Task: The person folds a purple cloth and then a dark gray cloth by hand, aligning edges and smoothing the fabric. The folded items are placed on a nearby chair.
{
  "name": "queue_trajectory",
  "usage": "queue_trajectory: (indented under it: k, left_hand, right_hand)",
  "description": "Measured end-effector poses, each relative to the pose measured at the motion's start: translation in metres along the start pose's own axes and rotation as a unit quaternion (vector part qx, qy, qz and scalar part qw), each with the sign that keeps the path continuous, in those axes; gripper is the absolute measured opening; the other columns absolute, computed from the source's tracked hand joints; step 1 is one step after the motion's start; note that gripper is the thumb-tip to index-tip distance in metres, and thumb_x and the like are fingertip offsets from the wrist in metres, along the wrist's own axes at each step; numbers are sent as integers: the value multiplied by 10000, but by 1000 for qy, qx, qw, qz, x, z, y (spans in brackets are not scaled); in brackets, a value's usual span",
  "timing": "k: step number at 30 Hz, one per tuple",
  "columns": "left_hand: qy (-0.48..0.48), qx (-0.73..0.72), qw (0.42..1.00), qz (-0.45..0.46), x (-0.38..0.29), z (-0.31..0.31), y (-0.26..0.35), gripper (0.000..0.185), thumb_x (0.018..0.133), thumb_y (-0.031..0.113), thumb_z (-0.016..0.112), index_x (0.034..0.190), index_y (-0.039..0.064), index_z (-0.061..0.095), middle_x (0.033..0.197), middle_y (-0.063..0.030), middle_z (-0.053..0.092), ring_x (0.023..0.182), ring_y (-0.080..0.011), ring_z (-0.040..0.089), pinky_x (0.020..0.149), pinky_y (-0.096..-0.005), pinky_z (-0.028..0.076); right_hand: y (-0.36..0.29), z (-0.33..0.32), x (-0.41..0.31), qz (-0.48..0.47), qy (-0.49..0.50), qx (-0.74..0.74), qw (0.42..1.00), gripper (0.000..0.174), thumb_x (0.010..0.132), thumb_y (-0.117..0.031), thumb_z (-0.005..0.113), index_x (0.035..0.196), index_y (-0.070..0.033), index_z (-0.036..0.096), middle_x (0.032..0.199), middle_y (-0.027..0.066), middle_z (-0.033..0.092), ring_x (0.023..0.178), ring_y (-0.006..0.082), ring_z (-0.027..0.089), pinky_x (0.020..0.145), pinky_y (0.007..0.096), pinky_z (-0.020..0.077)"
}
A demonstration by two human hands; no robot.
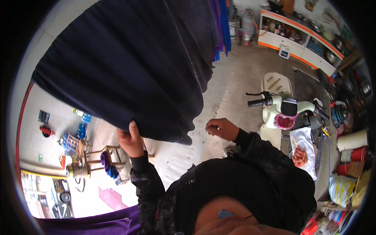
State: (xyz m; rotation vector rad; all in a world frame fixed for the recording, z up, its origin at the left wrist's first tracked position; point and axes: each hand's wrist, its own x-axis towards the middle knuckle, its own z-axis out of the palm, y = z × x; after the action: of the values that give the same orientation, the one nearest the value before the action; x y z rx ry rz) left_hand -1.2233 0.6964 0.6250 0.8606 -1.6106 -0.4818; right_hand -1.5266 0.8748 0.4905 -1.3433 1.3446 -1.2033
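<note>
A large dark cloth (123, 67) hangs in folds across the upper left and middle of the view, its lower edge wavy. My left hand (131, 140) grips that edge, the thumb on the near face and the fingers hidden behind the cloth. To the right of the cloth, apart from it, my right hand (222, 128) is raised with its fingers curled and the thumb near the fingertips. Whether something small sits between those fingertips cannot be told. Behind the dark cloth, purple and blue cloths (225, 29) hang at the top.
A pale green scooter (274, 110) stands at the right, beside a white bag (308, 147). A long cabinet (296, 48) holds bottles and pots at the upper right. Wooden chairs (107, 154) are at the left, one with purple and blue cloth. Another purple cloth (97, 221) hangs at the lower left.
</note>
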Motion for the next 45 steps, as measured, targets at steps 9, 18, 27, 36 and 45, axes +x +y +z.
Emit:
queue_trajectory:
  k: [9, 18, 27, 36, 45]
  left_hand:
    - [160, 62, 983, -59, -72, -38, 13, 466, 884, 293, 908, 1134, -29, 682, 1012, -29, 720, 898, -111, 628, 860, -259, 497]
    - [185, 209, 944, -174, -167, -34, 37, 355, 863, 107, 889, 1123, -23, 684, 1025, -71, 744, 900, -141, 643, 817, -287, 530]
    - [206, 262, 923, -194, -268, -93, 29, 540, 788, 212, 965, 777, 70, 444, 663, -20, 366, 629, -140, 348, 557, -313, 363]
    - [169, 258, 915, -261, -360, -159, 13, 432, 808, 216, 949, 804, 25, 562, 644, -40, 510, 616, -134, 432, 564, -343, 435]
    - [51, 132, 987, -71, -190, -162, 61, 307, 945, 177, 824, 1095, 7, 617, 979, -90, 659, 896, -172, 661, 826, -324, 558]
  right_hand:
    - [2, -94, 150, -81, -42, 15, 996, 188, 1040, -144, 668, 1166, -6, 676, 956, 66, 734, 849, 130, 694, 779, 290, 558]
    - [-11, -60, 196, -157, -37, 159, 974, 342, 1040, -152, 711, 1345, -51, 592, 1068, 45, 683, 927, 106, 671, 829, 263, 559]
    - [-63, -47, 188, -253, 143, 64, 955, 525, 1055, -318, 696, 1462, -26, 540, 1399, 130, 626, 1265, 228, 603, 1095, 341, 467]
    - [-123, -26, 169, -234, 23, 255, 938, 625, 1080, -386, 626, 1535, 11, 463, 1472, 122, 572, 1362, 251, 545, 1168, 388, 418]
    - [-177, 24, 163, -196, -47, 290, 936, 589, 1041, -446, 671, 1414, -1, 573, 1393, 109, 631, 1255, 217, 617, 1110, 354, 477]
